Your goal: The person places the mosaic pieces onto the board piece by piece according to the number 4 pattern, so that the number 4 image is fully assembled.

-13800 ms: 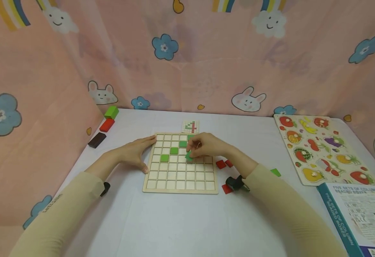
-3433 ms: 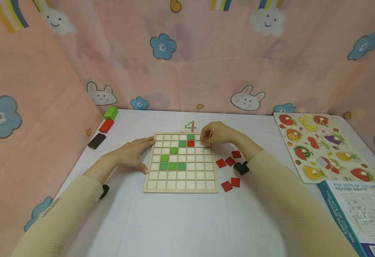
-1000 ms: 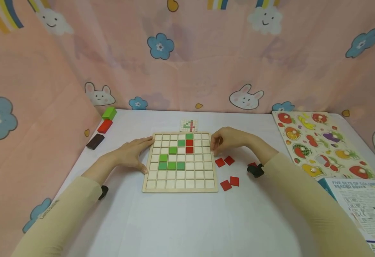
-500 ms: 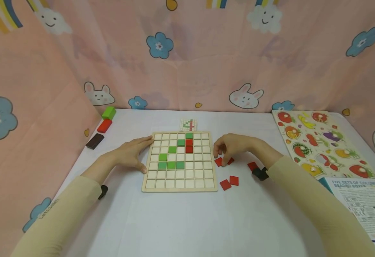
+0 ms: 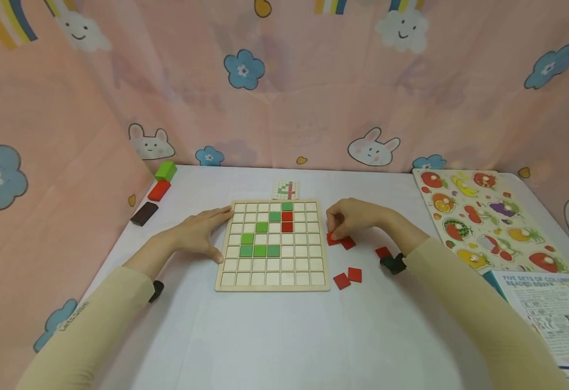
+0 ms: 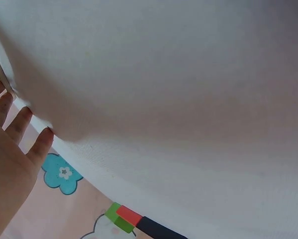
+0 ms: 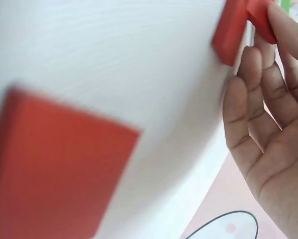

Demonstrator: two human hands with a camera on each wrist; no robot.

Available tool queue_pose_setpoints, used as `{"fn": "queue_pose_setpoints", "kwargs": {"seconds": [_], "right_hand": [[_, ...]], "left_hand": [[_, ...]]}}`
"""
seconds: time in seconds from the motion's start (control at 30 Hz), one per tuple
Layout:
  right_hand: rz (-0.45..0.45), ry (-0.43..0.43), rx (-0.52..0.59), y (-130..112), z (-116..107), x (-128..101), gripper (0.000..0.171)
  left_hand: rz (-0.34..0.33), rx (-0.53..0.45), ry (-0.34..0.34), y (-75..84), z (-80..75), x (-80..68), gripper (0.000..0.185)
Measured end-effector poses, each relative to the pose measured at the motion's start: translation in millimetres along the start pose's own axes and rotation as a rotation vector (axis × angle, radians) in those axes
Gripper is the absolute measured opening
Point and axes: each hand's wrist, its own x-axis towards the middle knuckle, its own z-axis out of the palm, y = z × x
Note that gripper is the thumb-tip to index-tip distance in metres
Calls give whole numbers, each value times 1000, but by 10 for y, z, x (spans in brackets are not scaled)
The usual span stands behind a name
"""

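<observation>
A wooden grid board (image 5: 272,288) lies on the white table, with several green tiles (image 5: 260,250) and two red tiles (image 5: 287,221) set in its squares. At the board's left edge rests my left hand (image 5: 197,233), thumb and fingers spread. Just off the right edge, my right hand (image 5: 357,215) pinches a red tile (image 7: 260,20) between thumb and fingers. Another red tile (image 5: 347,242) lies right beside that one, and the other fingers stay loosely bent in the right wrist view. Behind the board lies a small pattern card (image 5: 286,190) showing a green and red 4.
Two red tiles (image 5: 348,277) lie nearer the front, and one red tile (image 5: 383,252) is by the right wrist camera. Green, red and black blocks (image 5: 159,190) line the left edge. A fruit puzzle board (image 5: 489,216) and a white box (image 5: 547,309) occupy the right side.
Since the earliest frame, more green tiles and two red ones have entered the board. Over the last second my right hand moved down beside the board to a red tile; the left hand stayed.
</observation>
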Motion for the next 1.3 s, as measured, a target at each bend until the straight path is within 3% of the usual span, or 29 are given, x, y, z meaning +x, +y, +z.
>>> {"fn": "queue_pose_setpoints", "kwargs": {"seconds": [0.33,0.6,0.9,1.1,1.3], "right_hand": [[-80,122,21,-343,99,266,7],[-71,199,13,-606,285,423,7],[-99,242,-139,-706,432,432,9],[-118,204,-159,-617,342,335,7],[-57,122,-150,-341,88,125,11]], "left_hand": [[2,0,-5,5,0,8,120],[12,6,5,-6,0,7,120],[4,12,-5,-12,0,12,119],[2,16,-3,-1,-5,7,119],[3,18,0,-8,-4,1,119]]}}
